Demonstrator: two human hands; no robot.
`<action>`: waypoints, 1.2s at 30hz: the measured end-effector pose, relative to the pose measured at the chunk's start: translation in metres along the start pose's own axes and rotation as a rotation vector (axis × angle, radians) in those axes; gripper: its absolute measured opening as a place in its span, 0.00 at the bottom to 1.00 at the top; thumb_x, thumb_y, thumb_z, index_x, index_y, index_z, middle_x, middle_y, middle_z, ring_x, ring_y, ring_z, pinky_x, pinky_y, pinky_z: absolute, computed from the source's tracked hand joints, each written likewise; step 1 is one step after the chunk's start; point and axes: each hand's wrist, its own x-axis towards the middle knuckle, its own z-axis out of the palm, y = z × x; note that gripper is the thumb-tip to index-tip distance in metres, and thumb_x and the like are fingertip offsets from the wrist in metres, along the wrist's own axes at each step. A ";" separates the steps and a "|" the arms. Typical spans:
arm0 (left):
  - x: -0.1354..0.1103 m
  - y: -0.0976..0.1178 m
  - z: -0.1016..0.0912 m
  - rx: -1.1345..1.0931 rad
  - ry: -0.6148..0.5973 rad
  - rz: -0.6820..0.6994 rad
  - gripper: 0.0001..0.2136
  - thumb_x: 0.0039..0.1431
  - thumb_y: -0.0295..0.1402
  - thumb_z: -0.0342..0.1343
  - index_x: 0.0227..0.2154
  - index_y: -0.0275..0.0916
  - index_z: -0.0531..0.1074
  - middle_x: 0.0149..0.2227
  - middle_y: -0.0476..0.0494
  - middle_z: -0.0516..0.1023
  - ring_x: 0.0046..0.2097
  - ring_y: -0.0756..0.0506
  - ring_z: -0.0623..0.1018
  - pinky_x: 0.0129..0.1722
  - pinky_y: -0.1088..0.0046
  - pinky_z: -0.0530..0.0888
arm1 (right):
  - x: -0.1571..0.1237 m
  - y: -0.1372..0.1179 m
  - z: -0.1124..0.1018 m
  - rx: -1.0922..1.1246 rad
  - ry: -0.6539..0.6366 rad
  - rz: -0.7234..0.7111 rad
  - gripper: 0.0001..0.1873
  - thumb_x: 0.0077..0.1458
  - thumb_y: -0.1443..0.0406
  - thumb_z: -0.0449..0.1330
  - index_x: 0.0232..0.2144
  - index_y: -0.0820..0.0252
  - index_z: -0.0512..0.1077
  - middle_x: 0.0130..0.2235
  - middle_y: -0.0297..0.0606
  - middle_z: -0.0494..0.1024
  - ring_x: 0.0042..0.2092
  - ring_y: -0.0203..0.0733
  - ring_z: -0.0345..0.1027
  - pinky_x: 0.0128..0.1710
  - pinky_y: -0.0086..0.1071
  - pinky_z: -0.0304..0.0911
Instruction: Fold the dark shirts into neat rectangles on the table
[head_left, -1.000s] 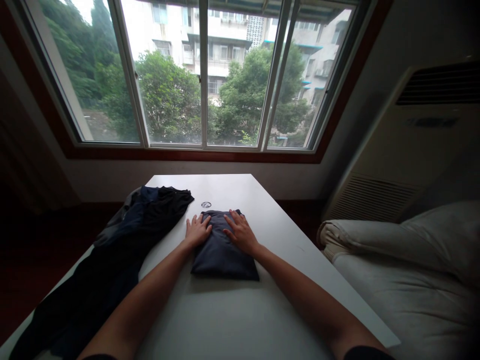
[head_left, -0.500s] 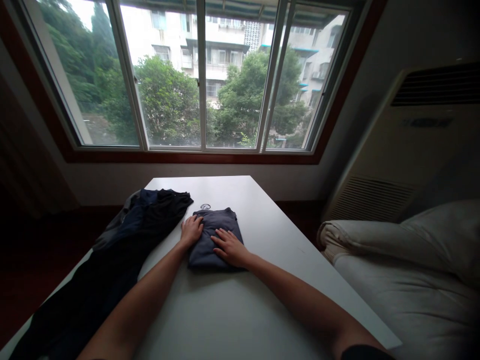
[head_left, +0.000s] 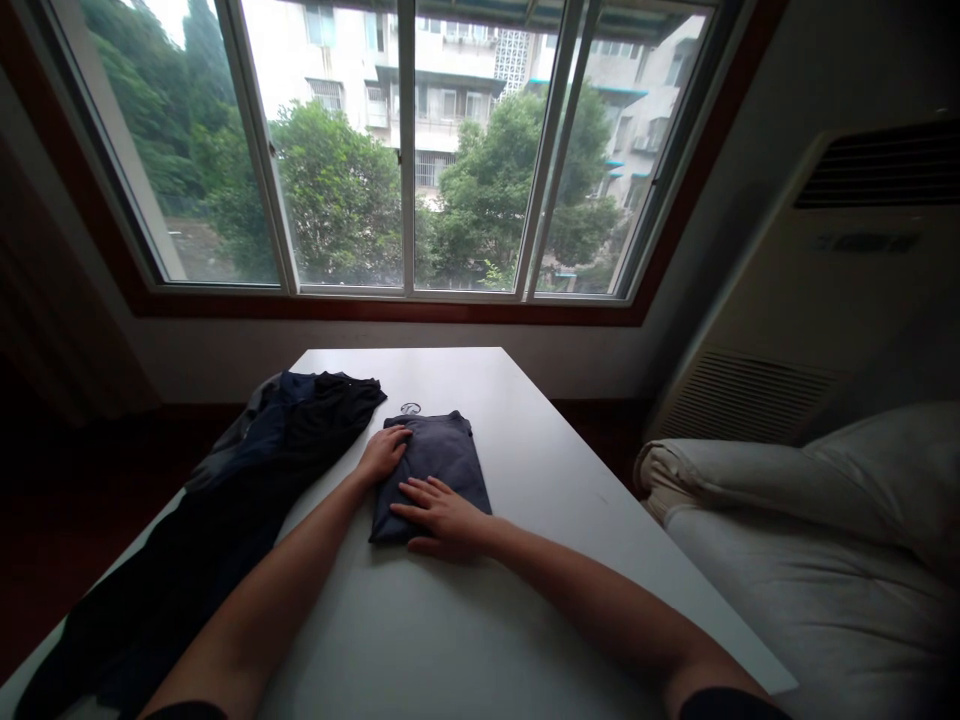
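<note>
- My right hand (head_left: 441,512): spread flat, palm down, gripping nothing, over the near part of the folded garment (head_left: 442,455).
- My left hand (head_left: 383,453): open, fingers laid over its left edge.
- Garment: dark slate-grey, matte, a flat, roughly rectangular packet, lightly creased; far edge uneven.
- It lies on the white table (head_left: 540,480), right of a rumpled dark clothes pile (head_left: 232,500).

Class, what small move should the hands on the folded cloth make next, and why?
Perhaps press the cloth at its near edge with the right hand, spread over that edge; the left hand, on the far left part, could steady it.
</note>
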 end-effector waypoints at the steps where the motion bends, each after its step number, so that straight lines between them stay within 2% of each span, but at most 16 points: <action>1: 0.000 -0.001 -0.001 -0.008 -0.002 0.001 0.19 0.69 0.32 0.53 0.60 0.43 0.76 0.66 0.43 0.72 0.67 0.41 0.70 0.71 0.60 0.62 | 0.000 -0.001 0.001 -0.001 -0.003 -0.006 0.36 0.67 0.49 0.61 0.72 0.44 0.60 0.74 0.42 0.56 0.75 0.54 0.48 0.74 0.52 0.41; 5: 0.001 -0.005 -0.001 -0.012 0.003 0.014 0.19 0.69 0.33 0.53 0.59 0.42 0.77 0.66 0.42 0.73 0.67 0.41 0.70 0.70 0.62 0.63 | 0.001 0.002 0.002 -0.015 0.030 -0.021 0.31 0.66 0.53 0.62 0.68 0.47 0.66 0.73 0.43 0.59 0.73 0.55 0.53 0.73 0.53 0.44; 9: 0.000 -0.006 0.001 0.040 0.010 0.006 0.19 0.70 0.36 0.53 0.60 0.42 0.76 0.66 0.42 0.72 0.67 0.40 0.69 0.70 0.62 0.62 | 0.003 0.017 0.000 -0.008 0.063 -0.053 0.25 0.62 0.63 0.63 0.61 0.53 0.72 0.70 0.43 0.66 0.69 0.50 0.60 0.71 0.46 0.51; 16: -0.003 -0.009 0.004 0.170 0.008 -0.179 0.22 0.74 0.44 0.47 0.64 0.45 0.72 0.71 0.43 0.65 0.71 0.37 0.63 0.70 0.55 0.59 | -0.002 0.049 -0.010 -0.200 0.223 0.161 0.23 0.53 0.75 0.59 0.51 0.56 0.75 0.68 0.45 0.68 0.68 0.52 0.61 0.69 0.49 0.53; 18: -0.003 -0.011 0.006 0.178 0.013 -0.200 0.22 0.74 0.44 0.46 0.64 0.46 0.71 0.72 0.43 0.64 0.71 0.36 0.62 0.70 0.54 0.58 | -0.006 0.051 -0.013 -0.187 0.238 0.177 0.23 0.52 0.73 0.60 0.50 0.56 0.75 0.66 0.45 0.71 0.66 0.52 0.65 0.66 0.46 0.58; 20: -0.003 -0.012 0.007 0.183 0.016 -0.210 0.22 0.74 0.44 0.46 0.64 0.47 0.71 0.72 0.44 0.63 0.71 0.36 0.61 0.70 0.53 0.58 | -0.008 0.048 -0.014 -0.159 0.235 0.159 0.22 0.52 0.68 0.63 0.51 0.55 0.75 0.65 0.45 0.72 0.64 0.53 0.66 0.64 0.44 0.61; 23: -0.003 -0.013 0.008 0.184 0.013 -0.210 0.22 0.74 0.43 0.47 0.65 0.46 0.71 0.72 0.42 0.63 0.72 0.35 0.61 0.70 0.53 0.57 | -0.007 0.038 -0.011 -0.166 0.210 0.121 0.26 0.52 0.56 0.69 0.53 0.54 0.74 0.66 0.47 0.69 0.66 0.58 0.63 0.65 0.50 0.58; 25: -0.003 -0.012 0.007 0.178 0.015 -0.206 0.22 0.74 0.43 0.48 0.65 0.45 0.70 0.72 0.42 0.63 0.72 0.36 0.60 0.70 0.54 0.56 | -0.005 0.031 -0.007 -0.186 0.203 0.132 0.29 0.52 0.52 0.70 0.54 0.55 0.73 0.67 0.49 0.68 0.67 0.61 0.59 0.66 0.54 0.55; 27: -0.003 -0.012 0.007 0.173 0.025 -0.203 0.21 0.74 0.43 0.48 0.64 0.45 0.71 0.72 0.42 0.63 0.72 0.36 0.60 0.70 0.55 0.57 | -0.002 0.027 -0.005 -0.206 0.207 0.177 0.26 0.55 0.54 0.68 0.53 0.56 0.73 0.65 0.50 0.70 0.66 0.60 0.60 0.66 0.53 0.55; 31: -0.003 -0.011 0.005 0.173 0.055 -0.179 0.21 0.73 0.43 0.49 0.62 0.44 0.73 0.70 0.41 0.66 0.71 0.37 0.61 0.70 0.56 0.58 | 0.003 0.032 -0.006 -0.253 0.224 0.298 0.18 0.56 0.65 0.62 0.50 0.57 0.74 0.58 0.47 0.75 0.59 0.54 0.67 0.62 0.45 0.58; 36: -0.002 -0.008 0.002 0.135 0.018 -0.128 0.19 0.69 0.37 0.54 0.61 0.45 0.75 0.69 0.43 0.68 0.72 0.37 0.60 0.72 0.53 0.55 | -0.007 0.070 -0.026 -0.347 0.259 0.530 0.18 0.57 0.73 0.56 0.48 0.59 0.76 0.52 0.48 0.78 0.56 0.53 0.67 0.59 0.41 0.56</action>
